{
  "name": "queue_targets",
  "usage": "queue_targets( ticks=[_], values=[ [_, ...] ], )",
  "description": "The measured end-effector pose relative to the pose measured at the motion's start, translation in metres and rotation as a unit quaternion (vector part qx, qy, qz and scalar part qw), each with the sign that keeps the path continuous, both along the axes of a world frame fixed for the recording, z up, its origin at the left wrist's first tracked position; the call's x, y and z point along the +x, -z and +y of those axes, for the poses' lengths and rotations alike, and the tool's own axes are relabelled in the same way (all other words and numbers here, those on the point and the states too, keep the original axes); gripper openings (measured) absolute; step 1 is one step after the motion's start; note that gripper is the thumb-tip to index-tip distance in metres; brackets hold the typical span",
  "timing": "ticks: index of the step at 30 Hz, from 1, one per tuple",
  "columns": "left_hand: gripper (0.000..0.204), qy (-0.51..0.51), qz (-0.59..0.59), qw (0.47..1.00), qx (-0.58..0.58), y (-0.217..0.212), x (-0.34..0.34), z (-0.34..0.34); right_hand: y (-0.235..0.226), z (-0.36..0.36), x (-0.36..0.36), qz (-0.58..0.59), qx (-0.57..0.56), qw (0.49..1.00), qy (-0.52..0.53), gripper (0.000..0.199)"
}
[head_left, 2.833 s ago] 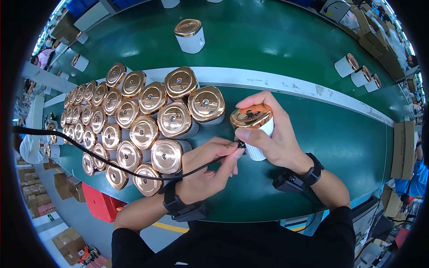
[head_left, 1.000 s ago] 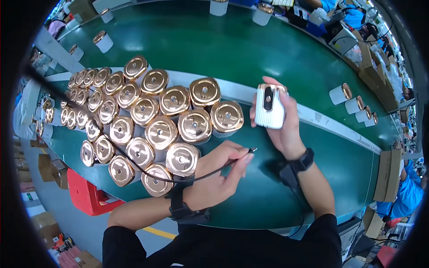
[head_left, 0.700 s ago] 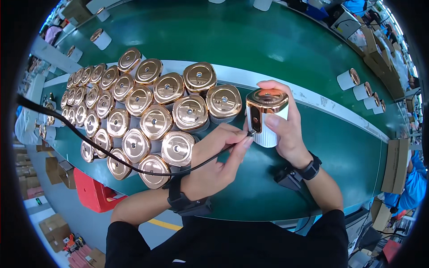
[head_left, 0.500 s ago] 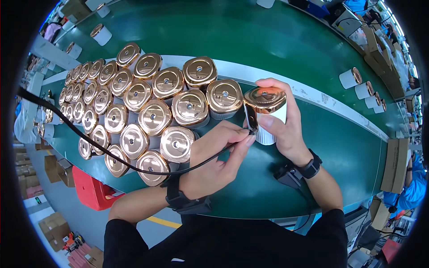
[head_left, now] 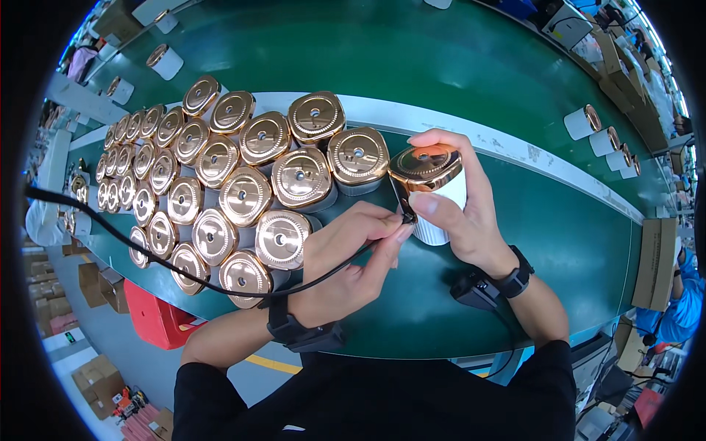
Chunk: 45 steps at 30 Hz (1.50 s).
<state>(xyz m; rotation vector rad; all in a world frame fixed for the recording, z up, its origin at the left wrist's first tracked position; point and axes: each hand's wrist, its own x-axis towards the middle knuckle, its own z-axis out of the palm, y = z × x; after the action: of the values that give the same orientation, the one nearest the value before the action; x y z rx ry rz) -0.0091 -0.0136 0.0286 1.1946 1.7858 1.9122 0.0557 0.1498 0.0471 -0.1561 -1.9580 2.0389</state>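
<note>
My right hand (head_left: 478, 220) grips a white ribbed canister-shaped device (head_left: 450, 192) with a shiny rose-gold top, its thumb on the near side and fingers over the far rim. A narrow dark panel runs down the device's left side. My left hand (head_left: 349, 257) pinches the end of a black cable (head_left: 148, 255) between thumb and fingertips, at the lower part of that panel. The fingers hide whether the plug sits in a socket. From there the cable runs left across my wrist and over the grouped devices.
Many similar devices (head_left: 301, 178) stand close together on the green table (head_left: 544, 242) to the left. Beyond a pale rail (head_left: 471, 132), more devices (head_left: 582, 122) stand on a green surface. A red stool (head_left: 158, 312) is at lower left, a cardboard box (head_left: 654, 264) at right.
The view has shifted slightly, with the grouped devices now a little further left. Both hands keep their grips, and the cable end stays at the device's dark panel.
</note>
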Motion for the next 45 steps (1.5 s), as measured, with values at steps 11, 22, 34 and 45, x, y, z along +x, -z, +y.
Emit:
queue_targets(
  ticks=[11,22,34,45],
  values=[
    [0.007,0.056,-0.069,0.996,0.021,0.005,-0.006,0.001,0.0,0.015,-0.001,-0.028,0.07,0.997,0.006,0.054],
    [0.007,0.105,-0.076,0.991,0.013,-0.005,0.0,-0.001,0.022,0.269,0.04,-0.134,0.475,0.758,0.426,0.041],
    [0.007,0.058,-0.107,0.992,-0.039,-0.005,0.004,-0.001,0.056,0.309,-0.214,-0.025,0.302,0.865,0.399,0.105],
    [0.013,0.064,-0.125,0.99,-0.008,-0.004,-0.002,-0.007,0.032,0.089,-0.076,0.039,-0.245,0.966,0.073,0.049]
  ],
)
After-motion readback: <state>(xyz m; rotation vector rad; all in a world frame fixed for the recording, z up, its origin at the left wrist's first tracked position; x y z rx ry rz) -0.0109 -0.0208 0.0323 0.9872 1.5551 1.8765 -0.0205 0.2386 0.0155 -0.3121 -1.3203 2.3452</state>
